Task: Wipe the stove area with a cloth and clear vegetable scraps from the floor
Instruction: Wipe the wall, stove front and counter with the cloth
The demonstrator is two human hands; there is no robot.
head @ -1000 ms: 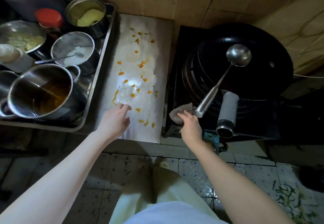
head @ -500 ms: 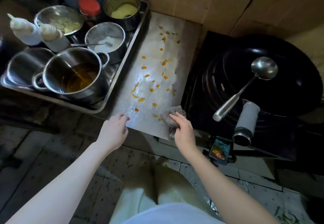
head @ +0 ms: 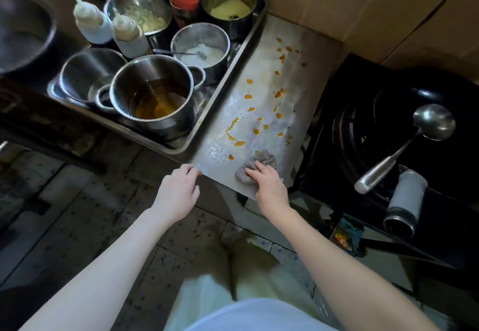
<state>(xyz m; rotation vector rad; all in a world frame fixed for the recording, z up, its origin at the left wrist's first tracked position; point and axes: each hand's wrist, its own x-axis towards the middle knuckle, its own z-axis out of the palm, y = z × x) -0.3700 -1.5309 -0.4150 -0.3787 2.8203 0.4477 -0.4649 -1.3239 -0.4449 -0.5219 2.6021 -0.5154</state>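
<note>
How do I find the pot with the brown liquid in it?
Look at the long metal tray left of the black stove. At its near edge stands the biggest shiny steel pot, with two loop handles. It alone holds clear amber liquid; the smaller steel pot behind it holds white powder.

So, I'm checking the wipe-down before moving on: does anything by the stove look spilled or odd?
Yes: orange drops are spattered across the metal sheet between the tray and the stove, from the wall end down to the cloth under the right hand.
</note>
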